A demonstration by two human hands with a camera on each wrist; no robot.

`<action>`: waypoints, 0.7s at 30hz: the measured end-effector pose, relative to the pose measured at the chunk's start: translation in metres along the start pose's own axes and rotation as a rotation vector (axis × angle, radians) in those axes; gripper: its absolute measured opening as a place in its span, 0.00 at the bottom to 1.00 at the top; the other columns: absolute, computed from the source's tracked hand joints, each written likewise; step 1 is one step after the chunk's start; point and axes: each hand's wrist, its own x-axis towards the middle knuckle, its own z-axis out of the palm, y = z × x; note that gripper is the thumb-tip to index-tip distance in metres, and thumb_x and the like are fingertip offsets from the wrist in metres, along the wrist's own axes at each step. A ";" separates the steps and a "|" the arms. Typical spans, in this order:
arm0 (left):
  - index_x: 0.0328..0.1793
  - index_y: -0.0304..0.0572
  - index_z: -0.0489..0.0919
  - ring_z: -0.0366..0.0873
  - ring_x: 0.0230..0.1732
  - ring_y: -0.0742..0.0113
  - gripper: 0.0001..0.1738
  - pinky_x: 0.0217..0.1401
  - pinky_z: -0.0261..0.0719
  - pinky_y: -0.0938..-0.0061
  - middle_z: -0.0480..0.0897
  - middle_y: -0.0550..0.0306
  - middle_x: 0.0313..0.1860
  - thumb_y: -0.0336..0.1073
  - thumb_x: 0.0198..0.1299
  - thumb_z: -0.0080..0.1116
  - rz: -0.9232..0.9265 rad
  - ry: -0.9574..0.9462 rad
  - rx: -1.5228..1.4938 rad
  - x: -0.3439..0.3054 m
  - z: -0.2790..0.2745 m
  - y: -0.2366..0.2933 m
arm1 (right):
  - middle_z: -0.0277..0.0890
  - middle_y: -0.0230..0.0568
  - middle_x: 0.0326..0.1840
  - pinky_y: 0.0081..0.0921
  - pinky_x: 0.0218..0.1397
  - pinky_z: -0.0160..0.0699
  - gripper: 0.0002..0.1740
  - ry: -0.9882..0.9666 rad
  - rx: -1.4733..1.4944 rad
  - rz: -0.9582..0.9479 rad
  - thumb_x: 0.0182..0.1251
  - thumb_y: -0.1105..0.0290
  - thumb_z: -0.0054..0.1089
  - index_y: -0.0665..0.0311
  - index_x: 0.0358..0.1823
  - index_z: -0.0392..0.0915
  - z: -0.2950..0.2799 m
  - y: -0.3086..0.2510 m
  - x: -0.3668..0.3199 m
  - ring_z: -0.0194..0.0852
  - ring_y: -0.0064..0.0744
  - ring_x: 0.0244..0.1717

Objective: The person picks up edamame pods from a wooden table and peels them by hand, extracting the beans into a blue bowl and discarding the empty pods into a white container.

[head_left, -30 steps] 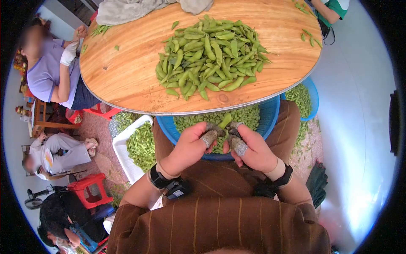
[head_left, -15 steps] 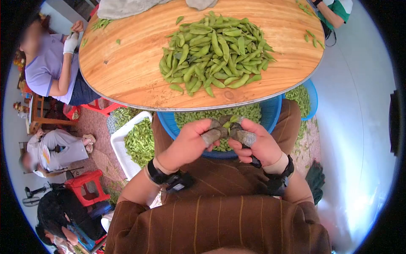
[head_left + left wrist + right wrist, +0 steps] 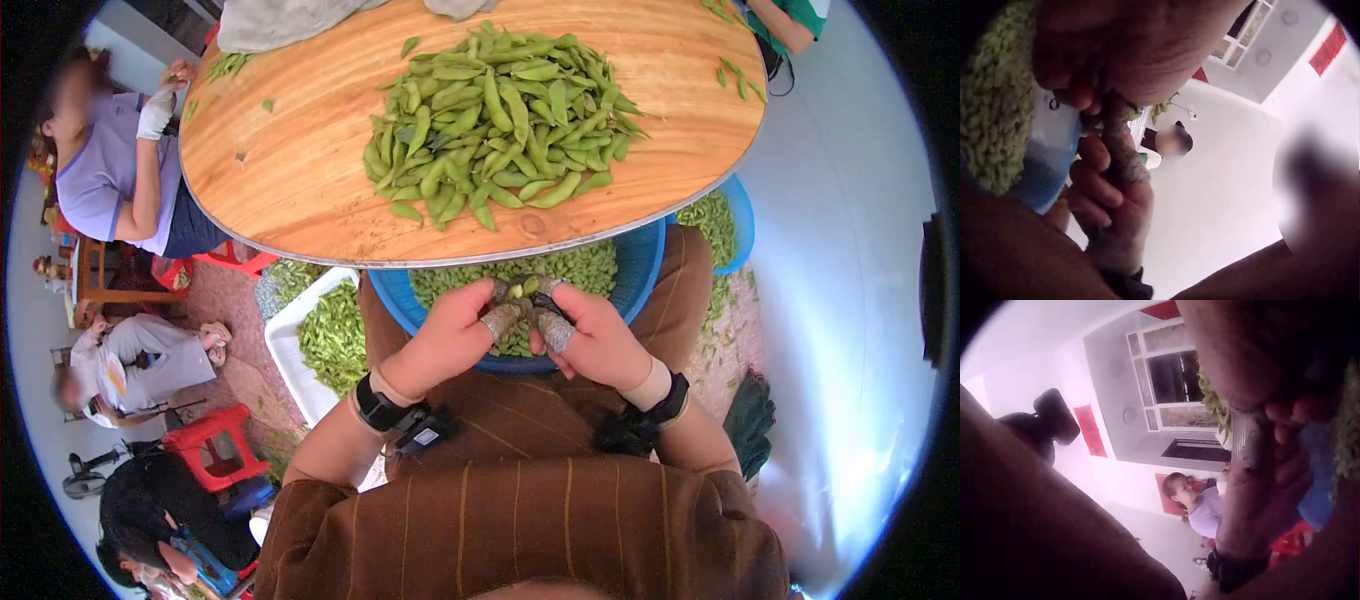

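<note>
Between the two hands, over the blue basket (image 3: pixel 645 275) of shelled beans (image 3: pixel 455 280), is a green pod (image 3: pixel 529 287), split so that pale green shows. The left hand (image 3: pixel 455 325) pinches it from the left with taped thumb and finger. From the right, the right hand (image 3: pixel 600 335), also taped, pinches it. Their fingertips nearly meet. In the left wrist view, the left hand (image 3: pixel 1129 50) fills the top and the right hand (image 3: pixel 1116 200) lies below. The pod itself is mostly hidden in both wrist views.
A heap of pods (image 3: pixel 500 125) lies on the wooden table (image 3: pixel 290 160), whose edge is just beyond the hands. A white crate (image 3: pixel 288 345) of empty-looking pods stands left, a blue basin (image 3: pixel 742 225) right. Other people sit at left.
The single pod between the hands has turned and now shows split open, its pale ends upward. Both hands stay close together over the basket; the head view has shifted slightly.
</note>
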 end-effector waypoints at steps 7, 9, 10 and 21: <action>0.35 0.40 0.72 0.65 0.20 0.72 0.08 0.23 0.62 0.79 0.72 0.60 0.22 0.35 0.65 0.48 -0.412 -0.069 -0.503 0.000 -0.004 0.012 | 0.74 0.31 0.27 0.16 0.17 0.67 0.11 -0.081 0.424 0.122 0.63 0.75 0.45 0.64 0.47 0.68 -0.011 0.002 -0.003 0.66 0.16 0.17; 0.31 0.41 0.71 0.65 0.18 0.74 0.08 0.21 0.61 0.80 0.71 0.62 0.19 0.33 0.63 0.47 -0.496 -0.098 -0.771 0.001 -0.003 0.013 | 0.74 0.32 0.27 0.16 0.17 0.67 0.10 -0.099 0.479 0.154 0.64 0.74 0.45 0.64 0.46 0.68 -0.017 0.011 -0.004 0.66 0.16 0.18; 0.31 0.41 0.71 0.65 0.18 0.74 0.08 0.21 0.61 0.80 0.71 0.62 0.19 0.33 0.63 0.47 -0.498 -0.099 -0.769 0.002 -0.002 0.012 | 0.74 0.32 0.26 0.15 0.18 0.67 0.09 -0.119 0.530 0.186 0.64 0.72 0.46 0.64 0.46 0.69 -0.019 0.015 -0.005 0.67 0.15 0.19; 0.46 0.35 0.76 0.75 0.24 0.65 0.12 0.29 0.73 0.74 0.77 0.54 0.23 0.29 0.56 0.53 -0.036 0.337 0.436 -0.040 -0.037 -0.002 | 0.74 0.54 0.30 0.40 0.35 0.73 0.12 0.539 -0.580 -0.411 0.52 0.75 0.58 0.68 0.39 0.71 -0.031 -0.033 -0.009 0.73 0.59 0.34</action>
